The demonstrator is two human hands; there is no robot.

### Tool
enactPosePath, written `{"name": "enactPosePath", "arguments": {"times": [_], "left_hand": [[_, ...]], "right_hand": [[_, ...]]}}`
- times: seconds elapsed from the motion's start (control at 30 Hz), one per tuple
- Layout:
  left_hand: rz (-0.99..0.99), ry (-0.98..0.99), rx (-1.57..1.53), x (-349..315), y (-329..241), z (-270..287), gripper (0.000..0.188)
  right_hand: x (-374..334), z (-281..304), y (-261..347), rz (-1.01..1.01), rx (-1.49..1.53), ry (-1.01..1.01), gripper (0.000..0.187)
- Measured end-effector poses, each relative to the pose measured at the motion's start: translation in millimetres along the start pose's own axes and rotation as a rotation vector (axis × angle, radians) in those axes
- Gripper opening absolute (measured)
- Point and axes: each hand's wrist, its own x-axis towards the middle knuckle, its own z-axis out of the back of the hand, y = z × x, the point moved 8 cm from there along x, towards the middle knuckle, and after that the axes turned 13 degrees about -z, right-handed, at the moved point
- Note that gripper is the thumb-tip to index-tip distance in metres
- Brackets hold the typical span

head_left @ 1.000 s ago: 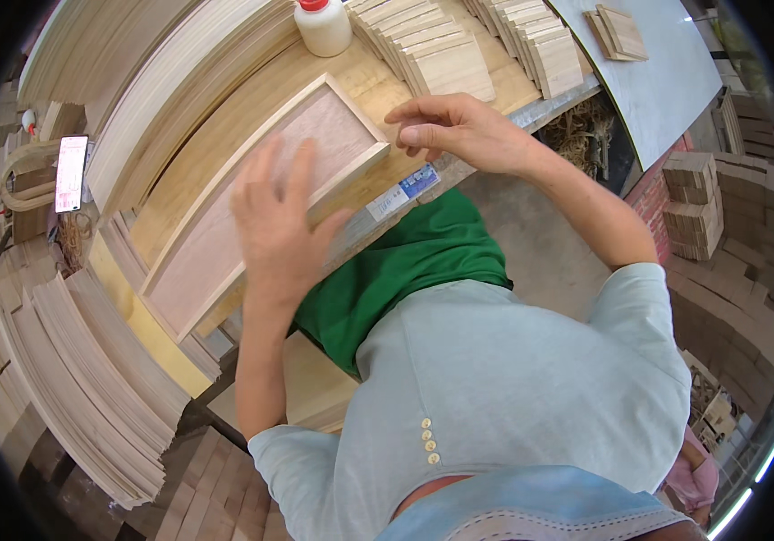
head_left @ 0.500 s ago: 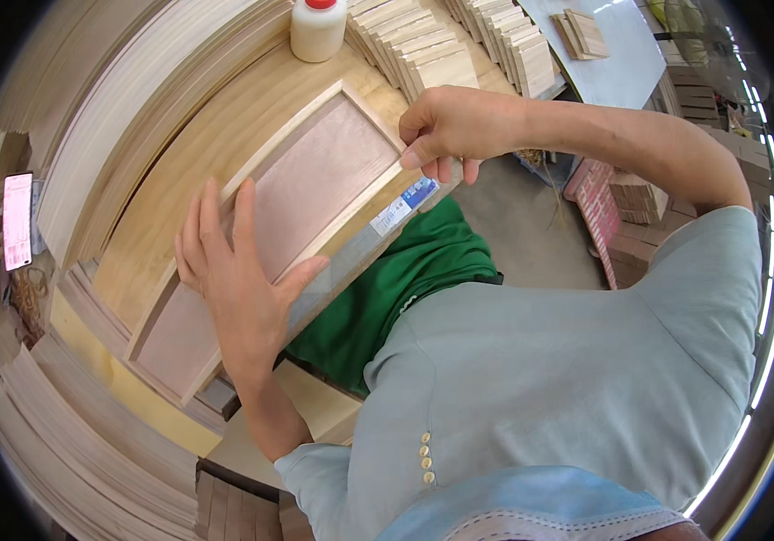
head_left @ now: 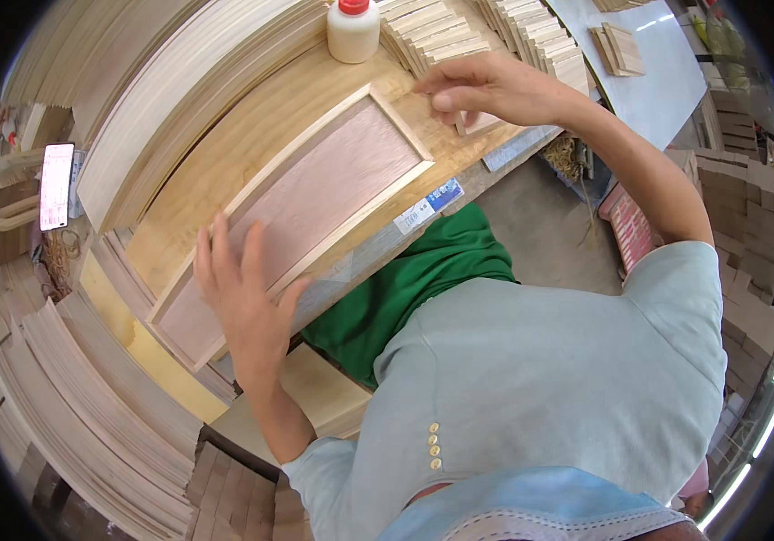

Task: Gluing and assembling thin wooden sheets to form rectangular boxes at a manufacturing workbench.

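A long shallow wooden tray point(head_left: 337, 176) with a pinkish plywood bottom and pale frame strips lies slantwise on the wooden bench. Over its near-left part my left hand point(head_left: 247, 293) is spread, the fingers inside the frame and the thumb by the near rim. Whether the fingertips press on it I cannot tell. My right hand point(head_left: 490, 90) is in the air beyond the tray's right end, loosely bent, with the finger and thumb apart and nothing visible between them. Beneath that hand a small light wooden piece point(head_left: 475, 124) shows in part on the bench.
A white bottle point(head_left: 353, 36) with a red cap stands behind the tray. Right of it are rows of small wooden slats point(head_left: 427, 38). Long wooden strips point(head_left: 170, 99) are stacked along the far left. A lit phone point(head_left: 58, 187) is propped at left. Green cloth point(head_left: 459, 257) covers my lap.
My right hand has let go of the tray's right corner and moved away from it, over the bench. My left hand stays at the tray. The whole view has shifted slightly.
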Motion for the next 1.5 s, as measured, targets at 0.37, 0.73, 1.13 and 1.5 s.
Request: {"name": "enactPosePath", "arguments": {"times": [0.37,0.73,1.13,1.5], "left_hand": [[0.201,-0.226,-0.152,-40,15,7,0.018],[0.108,-0.180,-0.362,-3,28,92,0.028],[0.245,-1.415,0.300,-220,-176,84,0.028],[1.343,-1.769,-0.625,-369,-97,-74,0.032]], "right_hand": [[15,-2,63,0.507,-0.421,-0.144,0.030],[-68,-107,142,1.089,-1.140,-0.471,0.107],[-58,-188,167,0.823,-0.379,0.473,0.104],[-83,-477,80,1.150,-0.630,0.560,0.079]]}}
